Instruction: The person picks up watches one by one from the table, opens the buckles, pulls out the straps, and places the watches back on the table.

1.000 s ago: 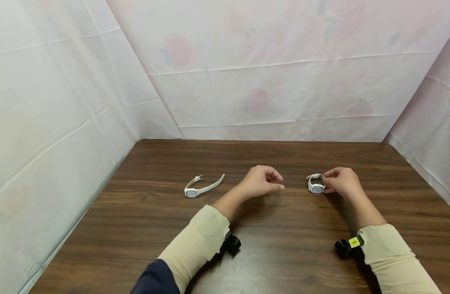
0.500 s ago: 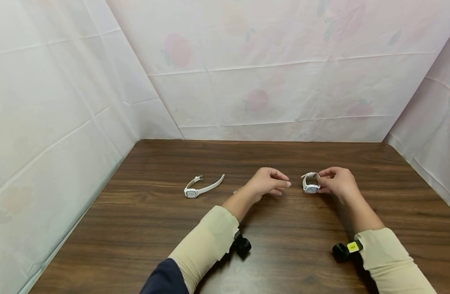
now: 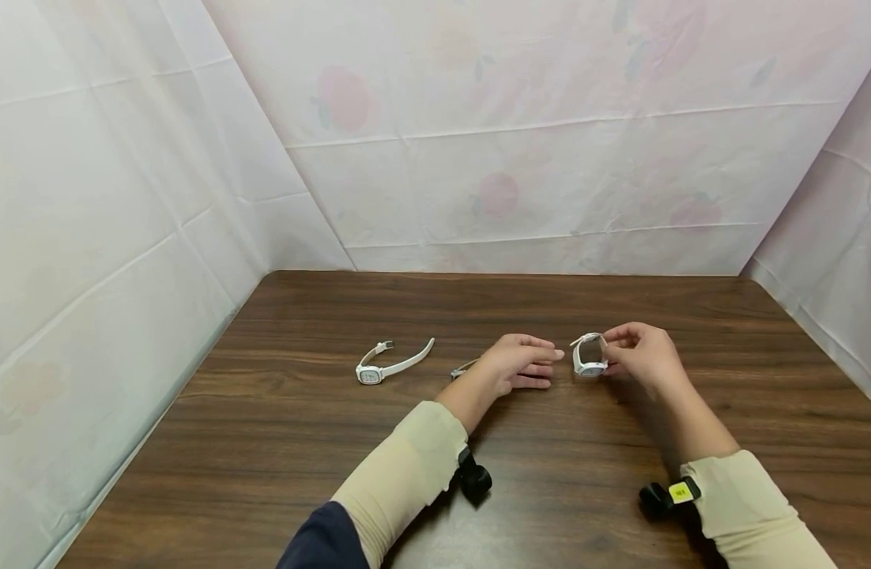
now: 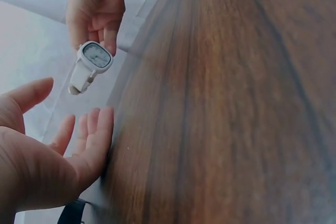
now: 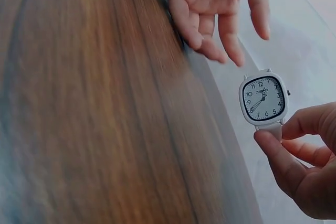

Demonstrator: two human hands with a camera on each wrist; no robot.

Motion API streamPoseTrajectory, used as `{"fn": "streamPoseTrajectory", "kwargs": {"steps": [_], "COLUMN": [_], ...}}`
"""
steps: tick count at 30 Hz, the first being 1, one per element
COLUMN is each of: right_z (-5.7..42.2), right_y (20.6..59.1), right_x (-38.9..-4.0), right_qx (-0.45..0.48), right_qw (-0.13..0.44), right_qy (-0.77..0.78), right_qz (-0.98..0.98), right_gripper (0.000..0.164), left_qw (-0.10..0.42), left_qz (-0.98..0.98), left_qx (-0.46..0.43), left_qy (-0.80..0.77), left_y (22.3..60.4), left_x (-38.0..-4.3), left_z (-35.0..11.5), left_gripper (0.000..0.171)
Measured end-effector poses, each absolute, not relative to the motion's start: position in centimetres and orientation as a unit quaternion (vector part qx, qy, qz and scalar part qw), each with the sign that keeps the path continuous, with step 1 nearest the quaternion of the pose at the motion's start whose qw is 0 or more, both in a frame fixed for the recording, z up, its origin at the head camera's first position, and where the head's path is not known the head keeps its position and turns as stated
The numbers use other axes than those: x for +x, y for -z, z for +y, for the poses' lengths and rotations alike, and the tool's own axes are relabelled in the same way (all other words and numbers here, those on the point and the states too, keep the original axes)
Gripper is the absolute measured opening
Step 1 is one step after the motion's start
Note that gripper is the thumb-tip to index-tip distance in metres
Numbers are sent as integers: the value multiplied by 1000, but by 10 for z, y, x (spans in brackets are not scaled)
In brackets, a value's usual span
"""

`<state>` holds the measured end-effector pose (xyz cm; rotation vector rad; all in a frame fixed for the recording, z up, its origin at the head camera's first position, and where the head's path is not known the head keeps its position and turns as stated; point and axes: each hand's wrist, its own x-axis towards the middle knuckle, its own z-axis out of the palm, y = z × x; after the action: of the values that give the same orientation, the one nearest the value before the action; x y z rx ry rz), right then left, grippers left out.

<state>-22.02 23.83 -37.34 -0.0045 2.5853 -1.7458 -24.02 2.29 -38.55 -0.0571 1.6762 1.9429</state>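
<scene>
My right hand [image 3: 647, 357] pinches the strap of a white wristwatch [image 3: 590, 369] between thumb and fingers. The strap is bent into a loop. In the right wrist view the square dial [image 5: 264, 98] with black numerals faces the camera. My left hand [image 3: 517, 365] holds nothing; its fingers reach toward the watch and stop just left of it. From the left wrist view, the left palm [image 4: 58, 166] is turned up with fingers spread. A second white wristwatch [image 3: 370, 374] lies unbuckled on the table, left of the left arm.
Behind the left wrist a small pale object [image 3: 465, 368] shows, mostly hidden by that wrist. Everything lies on a dark wooden table [image 3: 265, 442]. White printed cloth [image 3: 521, 142] hangs along its back and sides. Black cameras are strapped to both wrists.
My right hand has carried the watch leftward toward the left hand. The left hand moved slightly right and its fingers opened wider, uncovering the small pale object behind the wrist.
</scene>
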Motion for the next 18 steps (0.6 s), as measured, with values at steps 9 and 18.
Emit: {"fn": "streamPoseTrajectory", "kwargs": {"steps": [9, 18], "right_z": [223, 212], "right_y": [370, 367], "right_x": [-211, -205], "right_qx": [-20, -28], "right_qw": [-19, -49], "right_qy": [540, 539], "right_qz": [841, 841], "right_gripper": [27, 26], "left_qw": [309, 294], "left_qz": [593, 587], "left_qx": [-11, -6], "left_qy": [-744, -755], "left_y": [382, 378], "left_x": [-237, -233], "left_z": [28, 28], "left_gripper": [31, 38]}}
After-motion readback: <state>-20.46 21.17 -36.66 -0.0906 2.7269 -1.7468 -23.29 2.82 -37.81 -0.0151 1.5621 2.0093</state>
